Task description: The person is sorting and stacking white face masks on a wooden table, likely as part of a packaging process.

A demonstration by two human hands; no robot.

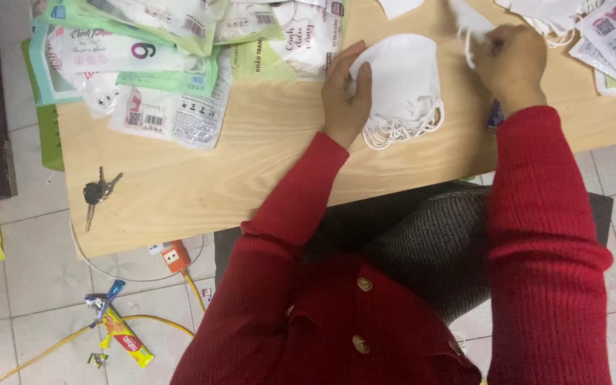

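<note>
A: How far along does the work look?

B: Partway, by the look of it. A stack of white face masks (402, 85) lies on the surface (251, 150), ear loops spilling from its near edge. The left hand (346, 96) rests flat against the stack's left side, fingers together, steadying it. The right hand (511, 60) is closed in a pinch on a single white mask (470, 25), held just beyond and to the right of the stack.

A: And what is left?

B: More loose white masks (550, 18) sit at the far right edge, so that heap appears unsorted yet. To the left, a spread of flat plastic packets (158, 64), green and white, lies overlapping; whether they are filled or empty cannot be told.

A: What about the surface itself?

B: Pale wood with visible grain. A bunch of keys (98, 191) lies near its left front corner, well apart from the masks.

A: And the room?

B: A light tiled floor (30, 285), with a yellow cable (73, 335), an orange plug block (176, 257) and a snack wrapper (126, 339) below the surface.
</note>
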